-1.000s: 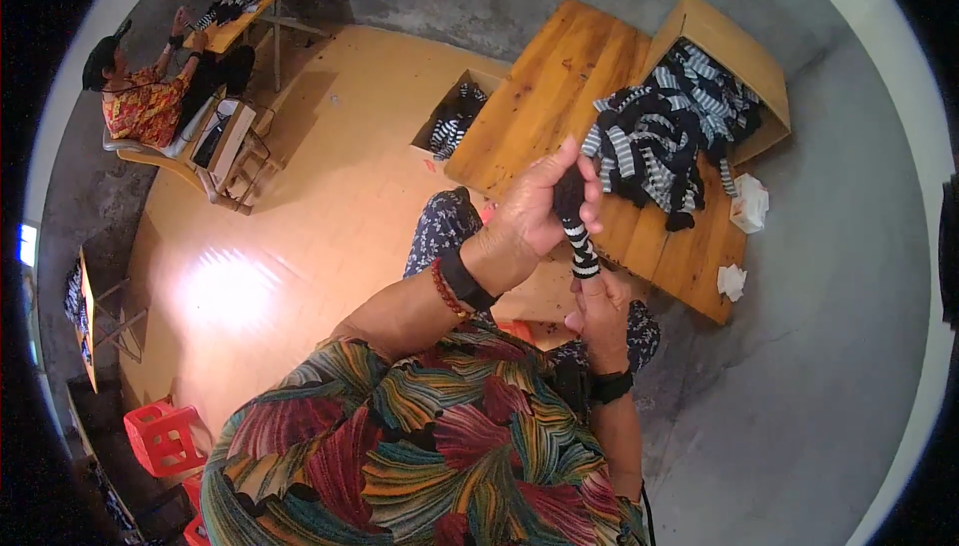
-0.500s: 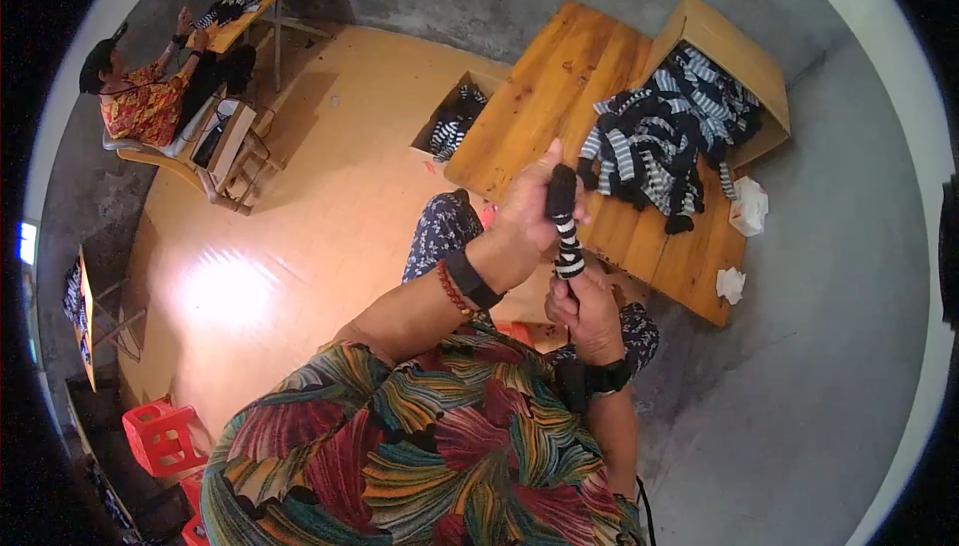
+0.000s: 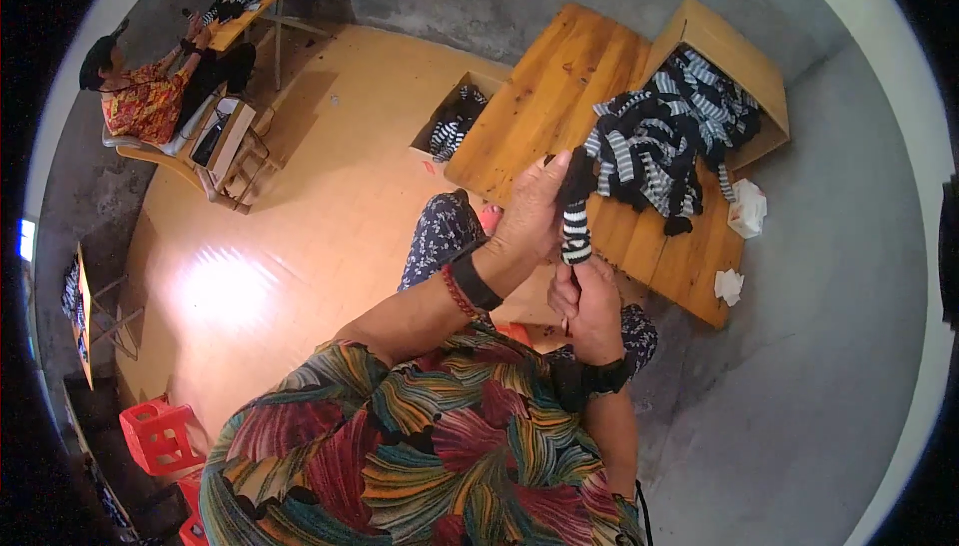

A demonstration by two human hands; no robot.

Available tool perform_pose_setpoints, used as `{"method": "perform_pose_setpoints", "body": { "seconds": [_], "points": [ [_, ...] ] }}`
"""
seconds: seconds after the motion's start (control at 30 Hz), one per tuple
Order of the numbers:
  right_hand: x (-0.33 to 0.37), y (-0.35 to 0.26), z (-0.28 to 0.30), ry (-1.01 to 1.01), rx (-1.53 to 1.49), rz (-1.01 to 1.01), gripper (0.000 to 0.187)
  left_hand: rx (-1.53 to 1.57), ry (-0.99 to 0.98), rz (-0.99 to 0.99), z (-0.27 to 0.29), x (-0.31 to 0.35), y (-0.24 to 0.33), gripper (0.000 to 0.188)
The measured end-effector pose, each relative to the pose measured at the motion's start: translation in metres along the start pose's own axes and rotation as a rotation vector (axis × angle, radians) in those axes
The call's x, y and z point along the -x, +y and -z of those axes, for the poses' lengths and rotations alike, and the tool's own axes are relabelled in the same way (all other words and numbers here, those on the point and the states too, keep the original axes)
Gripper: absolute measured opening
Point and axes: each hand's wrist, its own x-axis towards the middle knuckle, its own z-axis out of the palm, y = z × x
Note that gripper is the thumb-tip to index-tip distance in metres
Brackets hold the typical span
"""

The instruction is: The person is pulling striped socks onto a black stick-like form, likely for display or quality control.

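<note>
In front of my chest, a black-and-white striped knitted tube [image 3: 576,231], much like a sock, stands nearly upright between my hands. My left hand [image 3: 537,201] is closed around its upper black part, thumb pointing up. Below, my right hand [image 3: 589,308] is closed at the tube's lower end around a thin dark handle [image 3: 566,325], mostly hidden by the fingers. Beyond my hands, a heap of similar black, grey and white striped knitted pieces [image 3: 649,151] spills onto the wooden table [image 3: 539,86].
A cardboard box [image 3: 764,76] lies on its side behind the heap. White tissue packaging [image 3: 747,208] and a crumpled tissue [image 3: 729,286] lie near the table's right edge. Another open box [image 3: 425,136] holds striped pieces on the floor. A person [image 3: 145,101] sits at another table; red stools [image 3: 158,438] stand lower left.
The knitted tube has shifted slightly right and stands straighter. My left hand now covers more of its black upper part, and the striped section sits lower against my right hand.
</note>
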Motion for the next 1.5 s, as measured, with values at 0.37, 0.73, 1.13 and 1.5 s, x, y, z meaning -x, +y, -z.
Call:
{"method": "perform_pose_setpoints", "body": {
  "seconds": [0.37, 0.73, 1.13, 1.5],
  "points": [
    [0.014, -0.006, 0.005, -0.103, -0.121, -0.135, 0.031, 0.202, -0.280, 0.164, 0.005, 0.001, 0.013, 0.031],
    [0.016, 0.004, 0.009, -0.021, -0.108, -0.016, 0.034, -0.228, -0.214, -0.162, -0.006, 0.021, 0.012, 0.015],
    [0.023, -0.013, 0.009, 0.140, 0.160, -0.042, 0.033, 0.090, -0.334, -0.005, -0.005, 0.014, 0.030, 0.018],
    [0.016, -0.010, -0.020, -0.076, -0.344, -0.084, 0.034, -0.169, -0.182, -0.047, -0.007, 0.025, 0.014, 0.013]
  ]
}}
